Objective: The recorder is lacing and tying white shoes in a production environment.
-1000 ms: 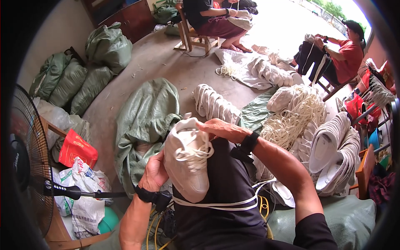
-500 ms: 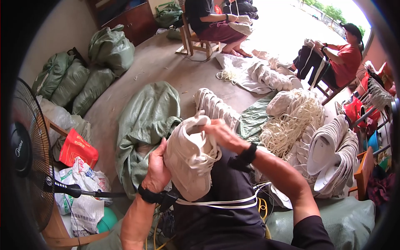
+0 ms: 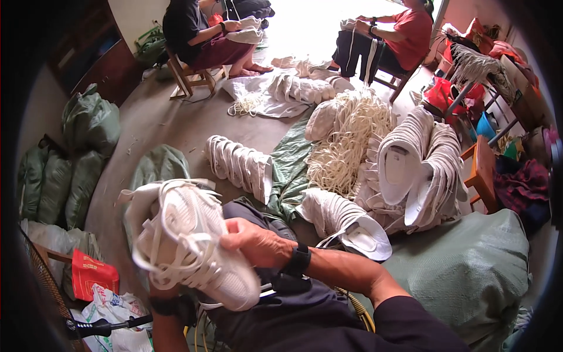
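A white lace-up shoe upper (image 3: 196,240) is held up over my left thigh, its toe tilted down to the right. Loose laces loop across its front. My right hand (image 3: 258,242) is closed on its near right side, thumb against the fabric. From below, my left forearm (image 3: 170,325) reaches up behind the upper, which hides the fingers of that hand. Beyond my knee stands a row of nested white uppers (image 3: 240,167), and to its right another nested row (image 3: 346,226) lies on its side.
Cream laces (image 3: 349,146) lie heaped beside tall stacks of uppers (image 3: 410,161). A full green sack (image 3: 457,276) lies at my right, near an orange wooden chair (image 3: 484,170). A fan (image 3: 38,264) stands at left. Two seated people (image 3: 202,32) (image 3: 390,35) handle uppers farther off.
My view has swung right. The upper has turned and risen, its toe now pointing right. My right hand has moved from the opening to its side; my left hand has gone behind it.
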The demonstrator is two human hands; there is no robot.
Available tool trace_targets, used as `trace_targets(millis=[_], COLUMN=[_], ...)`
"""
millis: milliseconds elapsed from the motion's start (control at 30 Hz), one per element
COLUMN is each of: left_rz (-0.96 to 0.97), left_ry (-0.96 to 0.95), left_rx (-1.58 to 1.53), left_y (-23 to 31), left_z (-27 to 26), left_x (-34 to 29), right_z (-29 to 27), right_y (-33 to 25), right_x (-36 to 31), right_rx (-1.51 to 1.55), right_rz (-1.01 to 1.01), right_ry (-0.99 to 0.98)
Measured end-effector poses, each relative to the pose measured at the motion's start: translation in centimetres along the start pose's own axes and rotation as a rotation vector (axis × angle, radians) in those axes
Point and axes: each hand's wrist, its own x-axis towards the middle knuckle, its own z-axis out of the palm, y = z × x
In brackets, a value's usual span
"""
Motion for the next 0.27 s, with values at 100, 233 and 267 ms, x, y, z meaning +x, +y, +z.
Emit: trace_targets(millis=[100, 233, 267], left_rz=[-0.043, -0.029, -0.037], left_ry=[-0.040, -0.068, -0.059], left_rx=[0.042, 0.205, 0.428], left_y=[-1.0, -2.2, -2.4], left_z=[-0.4, -1.2, -1.5], left_x=[1.3, 4.7, 6.0], right_z=[0.0, -0.7, -1.0], right_y=[-2.9, -7.0, -7.4], right_x=[-1.6, -1.9, -1.3], right_rx=[-0.020, -0.122, -0.135], right_rz=[-0.225, -0.204, -0.210], right_ry=[0.163, 0.192, 0.188])
